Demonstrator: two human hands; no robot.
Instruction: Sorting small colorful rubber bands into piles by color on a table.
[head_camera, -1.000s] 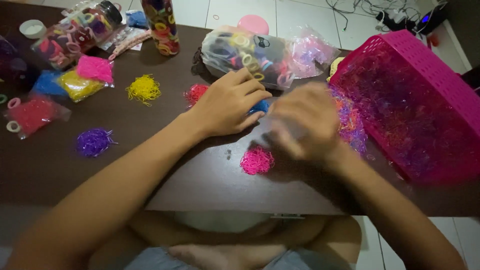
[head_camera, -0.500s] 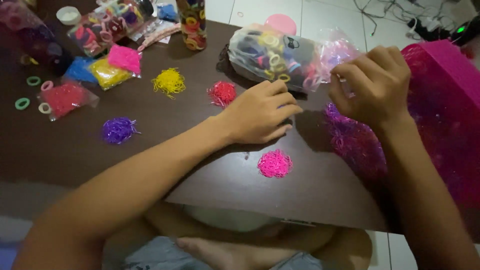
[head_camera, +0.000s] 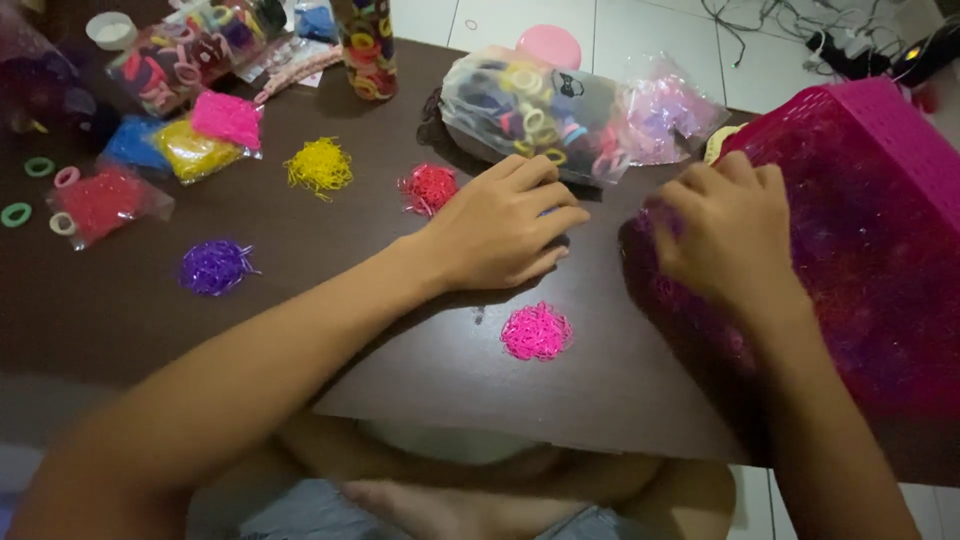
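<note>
The left hand (head_camera: 500, 235) is being rested palm down on the dark brown table (head_camera: 330, 300), its fingers (head_camera: 545, 205) loosely extended and lying flat, with nothing seen to be gripped beneath them; whether anything is being covered by the palm cannot be told. A small heap of pink rubber bands (head_camera: 537, 331) is lying on the table just below these fingers, apart from them, and a heap of red rubber bands (head_camera: 430, 188) is lying just beyond the wrist side of the hand.

The right hand (head_camera: 725, 235) is being held over a mound of purple rubber bands (head_camera: 690, 310) at the open side of the magenta basket (head_camera: 880, 150). Its fingers (head_camera: 700, 185) are being curled down into the mound, knuckles up; the fingertips are hidden, so what is being pinched cannot be told.

Beyond both hands, a clear bag of coloured hair ties (head_camera: 530, 115) is lying on the table, with a smaller bag of pale pink bands (head_camera: 665, 105) touching it. Farther left, a yellow heap (head_camera: 320, 165) and a purple heap (head_camera: 215, 266) are lying well apart from the hands, and 4 small packets in pink, yellow, blue and red are being kept near the table's far left edge.
</note>
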